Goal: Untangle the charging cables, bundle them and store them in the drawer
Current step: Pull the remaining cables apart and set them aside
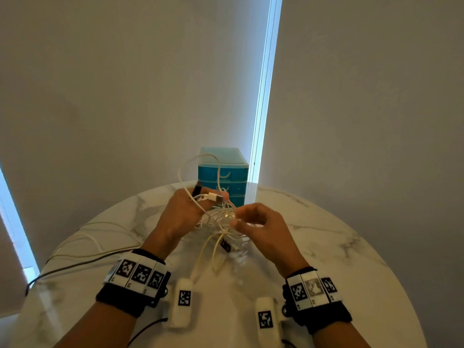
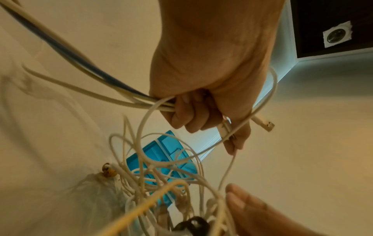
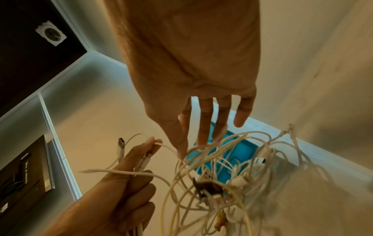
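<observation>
A tangle of white charging cables (image 1: 221, 222) (image 2: 161, 180) (image 3: 232, 167) hangs between my hands above the table. My left hand (image 1: 188, 209) (image 2: 201, 89) (image 3: 125, 183) grips several strands, with a white USB plug (image 1: 216, 197) (image 3: 121, 143) sticking out past its thumb. My right hand (image 1: 261, 224) (image 3: 201, 111) has straight, spread fingers, and their tips touch the loops. A black connector (image 1: 225, 246) (image 3: 207, 186) dangles in the knot. The teal drawer unit (image 1: 223, 172) (image 2: 159, 153) (image 3: 240, 151) stands behind, its drawers closed.
The round marble table (image 1: 351, 247) ends close to a grey wall. Loose white cables (image 1: 82, 239) and a dark cable (image 1: 62, 267) trail off to the left. The drawer unit stands at the table's far edge, just beyond my hands.
</observation>
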The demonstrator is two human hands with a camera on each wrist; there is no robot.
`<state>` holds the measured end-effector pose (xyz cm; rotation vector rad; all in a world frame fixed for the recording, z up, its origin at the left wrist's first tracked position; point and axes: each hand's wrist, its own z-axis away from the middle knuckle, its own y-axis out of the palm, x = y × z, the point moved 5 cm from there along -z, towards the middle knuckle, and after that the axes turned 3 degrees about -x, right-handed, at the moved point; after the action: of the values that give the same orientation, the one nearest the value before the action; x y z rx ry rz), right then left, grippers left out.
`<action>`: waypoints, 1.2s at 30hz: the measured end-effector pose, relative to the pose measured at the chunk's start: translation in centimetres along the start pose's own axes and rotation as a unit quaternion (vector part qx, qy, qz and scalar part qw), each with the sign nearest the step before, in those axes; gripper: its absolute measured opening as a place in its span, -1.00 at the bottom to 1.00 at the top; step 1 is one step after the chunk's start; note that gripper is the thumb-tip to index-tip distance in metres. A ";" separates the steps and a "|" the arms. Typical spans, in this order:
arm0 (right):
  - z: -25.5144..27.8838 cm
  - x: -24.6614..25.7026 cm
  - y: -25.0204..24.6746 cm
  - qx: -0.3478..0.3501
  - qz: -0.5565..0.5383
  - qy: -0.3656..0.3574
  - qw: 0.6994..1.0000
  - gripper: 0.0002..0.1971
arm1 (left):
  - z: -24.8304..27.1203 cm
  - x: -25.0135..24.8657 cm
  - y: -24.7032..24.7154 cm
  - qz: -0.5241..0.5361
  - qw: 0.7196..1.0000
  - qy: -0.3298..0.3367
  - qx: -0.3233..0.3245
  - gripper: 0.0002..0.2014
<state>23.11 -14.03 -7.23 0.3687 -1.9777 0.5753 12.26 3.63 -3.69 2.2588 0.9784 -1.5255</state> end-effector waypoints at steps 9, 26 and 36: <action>-0.6 -3.6 -0.8 -0.011 0.058 0.092 0.994 -0.84 | 0.5 -1.7 -2.7 0.187 0.964 0.046 -0.184 -0.81; 0.3 -0.6 1.7 0.038 0.053 -0.011 0.998 -0.93 | 0.5 -1.1 0.8 0.084 0.996 0.005 0.042 -0.73; -0.2 0.0 -1.0 -0.148 -0.006 -0.012 0.989 -0.98 | -0.3 2.9 0.7 -0.143 0.979 -0.065 0.129 -0.82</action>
<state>23.69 -14.75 -6.92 0.2023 -2.0458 0.2629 13.58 4.41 -6.24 2.2211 1.1666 -1.9973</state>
